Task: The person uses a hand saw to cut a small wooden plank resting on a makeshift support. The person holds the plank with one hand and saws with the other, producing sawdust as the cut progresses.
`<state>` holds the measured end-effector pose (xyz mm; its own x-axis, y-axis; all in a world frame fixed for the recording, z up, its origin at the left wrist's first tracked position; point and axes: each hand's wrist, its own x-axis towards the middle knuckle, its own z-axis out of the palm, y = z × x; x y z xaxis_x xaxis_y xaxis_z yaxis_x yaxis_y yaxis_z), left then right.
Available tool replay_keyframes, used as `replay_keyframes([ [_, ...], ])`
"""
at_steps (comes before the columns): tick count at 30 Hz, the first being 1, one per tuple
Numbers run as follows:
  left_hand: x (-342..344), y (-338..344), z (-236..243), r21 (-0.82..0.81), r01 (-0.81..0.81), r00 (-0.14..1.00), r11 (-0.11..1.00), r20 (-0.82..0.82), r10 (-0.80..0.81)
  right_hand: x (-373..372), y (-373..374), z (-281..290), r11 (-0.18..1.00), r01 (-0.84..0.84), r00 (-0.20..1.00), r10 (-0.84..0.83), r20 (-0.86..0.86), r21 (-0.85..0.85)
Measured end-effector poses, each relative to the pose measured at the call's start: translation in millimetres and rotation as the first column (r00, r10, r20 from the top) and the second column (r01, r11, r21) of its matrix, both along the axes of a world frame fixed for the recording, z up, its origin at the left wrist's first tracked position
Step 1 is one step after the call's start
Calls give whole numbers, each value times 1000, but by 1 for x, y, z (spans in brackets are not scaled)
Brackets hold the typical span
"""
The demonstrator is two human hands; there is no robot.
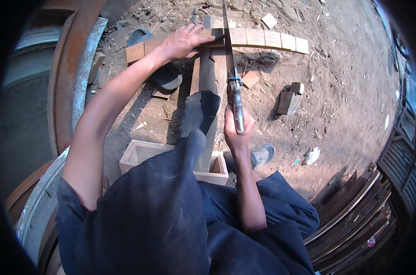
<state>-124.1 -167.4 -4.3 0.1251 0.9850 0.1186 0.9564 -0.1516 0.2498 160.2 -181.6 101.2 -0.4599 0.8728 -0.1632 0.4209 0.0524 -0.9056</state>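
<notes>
Pressing our left hand (185, 42) flat on a long wooden strip (263, 39) in the upper middle of the frame, we keep its fingers spread over the wood rather than curled around it. The strip lies crosswise on a dark plank (207, 78) that runs down toward our knee. Our right hand (235, 128), at the centre, has its fingers wrapped tight around the worn handle of a handsaw (229, 68), whose blade meets the strip just beside our left fingertips. A small open wooden box (141, 153) sits on the dirt ground (345, 91) below.
</notes>
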Motion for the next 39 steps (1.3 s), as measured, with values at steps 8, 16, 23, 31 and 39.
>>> replay_keyframes([
  [8,3,-2,2,-41,-23,999,999,26,24,-4,4,7,999,5,1000,-5,21,-35],
  [16,6,0,3,-17,-14,1000,1000,15,14,6,1,7,1000,-14,1000,14,-3,-9],
  [23,1,-4,-1,12,55,996,998,-69,-54,5,0,2,1000,-5,1000,4,-16,-31],
  [31,7,-6,-1,-4,-9,999,1000,-32,9,-9,7,1,1000,7,1000,-7,0,-1],
  [39,11,-13,8,-55,-9,999,998,42,12,13,-13,12,1000,-23,998,24,52,-7],
])
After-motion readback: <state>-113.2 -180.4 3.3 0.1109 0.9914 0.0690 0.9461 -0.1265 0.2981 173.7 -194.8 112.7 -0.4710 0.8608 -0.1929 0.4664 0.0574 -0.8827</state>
